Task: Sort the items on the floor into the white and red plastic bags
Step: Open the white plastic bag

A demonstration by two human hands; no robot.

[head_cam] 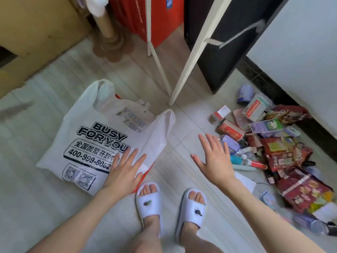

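A person stands on the tiled floor [182, 125] in white slippers [149, 201]. The left hand [124, 170], grip wide with straight fingers, is over the white bag [87, 136], which lies flat; a red bag [144, 177] edge shows beneath. The right hand [215, 157], grip wide and holding nothing, hovers beside the pile of packets and boxes [273, 148] by the wall.

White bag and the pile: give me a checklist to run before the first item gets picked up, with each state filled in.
1. Left hand empty, fingers straight: ok.
2. Right hand empty, open: ok.
3. White bag mouth open for items: not ok, it lies flat.
4. Red bag ready: not ok, only an edge shows under the white one.
5. Pile of items beside right hand: ok.
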